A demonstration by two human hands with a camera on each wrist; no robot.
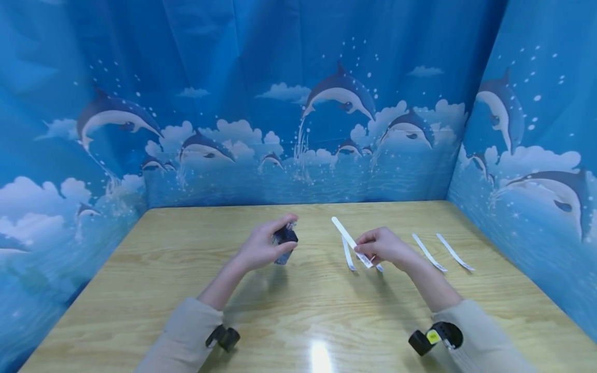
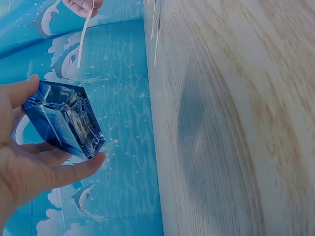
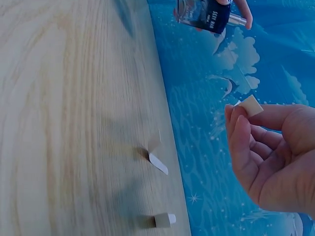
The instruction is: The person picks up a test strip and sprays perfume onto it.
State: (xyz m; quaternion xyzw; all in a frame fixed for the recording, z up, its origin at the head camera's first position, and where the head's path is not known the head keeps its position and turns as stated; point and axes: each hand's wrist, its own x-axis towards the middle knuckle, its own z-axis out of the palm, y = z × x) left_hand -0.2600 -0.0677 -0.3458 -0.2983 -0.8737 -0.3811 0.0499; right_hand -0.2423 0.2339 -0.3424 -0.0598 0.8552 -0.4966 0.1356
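Above the table, my left hand [image 1: 262, 247] grips a dark glass perfume bottle [image 1: 284, 236] with fingers and thumb about its sides. The bottle's clear, faceted base [image 2: 84, 123] faces the left wrist camera. White lettering marks its front in the right wrist view, where a fingertip lies at the silvery spray nozzle [image 3: 237, 19]. To the right, my right hand [image 1: 386, 246] pinches a white paper test strip [image 1: 344, 230] between thumb and fingers. The strip slants up and left toward the bottle, apart from it. Beneath that hand lies another paper strip [image 1: 348, 255], with one more partly hidden.
Two further paper strips [image 1: 454, 252] lie on the wooden table [image 1: 196, 233] to the right of my right forearm. A blue curtain [image 1: 261, 181] printed with dolphins closes off the table's back and sides. Small black cameras [image 1: 435, 338] sit on both wrists.
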